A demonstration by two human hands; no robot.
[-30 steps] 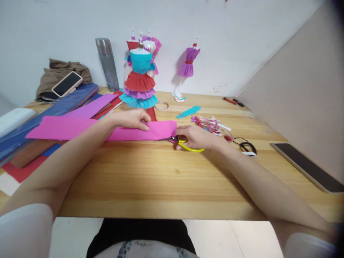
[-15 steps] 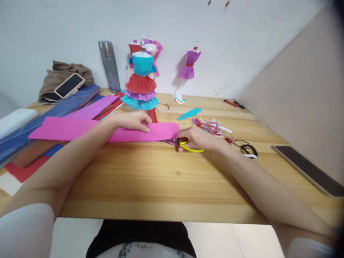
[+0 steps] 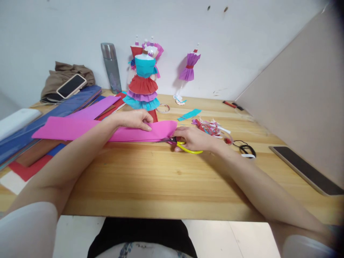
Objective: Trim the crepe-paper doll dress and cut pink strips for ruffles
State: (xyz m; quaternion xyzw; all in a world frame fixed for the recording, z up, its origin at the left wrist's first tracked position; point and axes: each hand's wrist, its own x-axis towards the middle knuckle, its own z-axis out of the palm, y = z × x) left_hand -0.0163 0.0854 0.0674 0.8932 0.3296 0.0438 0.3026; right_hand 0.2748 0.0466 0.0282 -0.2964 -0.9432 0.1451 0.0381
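Note:
A long pink paper strip (image 3: pixel 129 134) lies across the table, its right end bent upward. My left hand (image 3: pixel 135 120) presses and pinches the strip's upper edge, fingers curled. Yellow-handled scissors (image 3: pixel 189 148) are in my right hand (image 3: pixel 192 139), with the dark blades at the strip's lower edge near its right end. A narrow bit of pink hangs by the blades. The blade tips are partly covered by the paper.
Small dress forms in coloured paper (image 3: pixel 145 86) stand behind my left hand, another in purple (image 3: pixel 189 68) further right. Paper scraps (image 3: pixel 209 127), a black cord (image 3: pixel 247 150) and a tablet-like device (image 3: pixel 306 168) lie right. Stacked paper (image 3: pixel 51 120) and a bottle (image 3: pixel 111 68) are left.
The scissors and my right hand have shifted slightly left along the strip. The strip's right end has lifted and bent. My left hand stays on the paper.

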